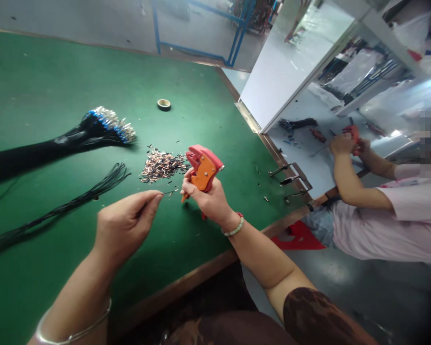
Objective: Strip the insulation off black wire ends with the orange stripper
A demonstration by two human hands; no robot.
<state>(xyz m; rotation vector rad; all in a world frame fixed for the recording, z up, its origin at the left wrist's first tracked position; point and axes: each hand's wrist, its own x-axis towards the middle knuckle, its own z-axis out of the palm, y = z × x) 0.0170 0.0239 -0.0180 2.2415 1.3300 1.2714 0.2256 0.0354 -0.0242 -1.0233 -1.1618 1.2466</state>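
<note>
Pinching a thin wire [170, 192] with my left hand [127, 225], I grip the red crimping tool [203, 168] in my right hand [206, 199], both over the green table [39, 81], near middle of the frame.

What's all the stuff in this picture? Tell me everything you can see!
Green workbench top: one, green, under everything
Wire bundle with metal ends: one, black, blue and silver, left
Loose black wire bunch: one, black, lower left
Pile of cut wire bits: one, copper and black, middle
Tape roll: one, dark, far side
Metal bracket: one, silver, right edge
Co-worker in a shirt: one, pink, right
Thin wire: one, dark, left hand
Crimping tool: one, orange and red, right hand
Left hand: one, silver bangle
Right hand: one, beaded bracelet
</note>
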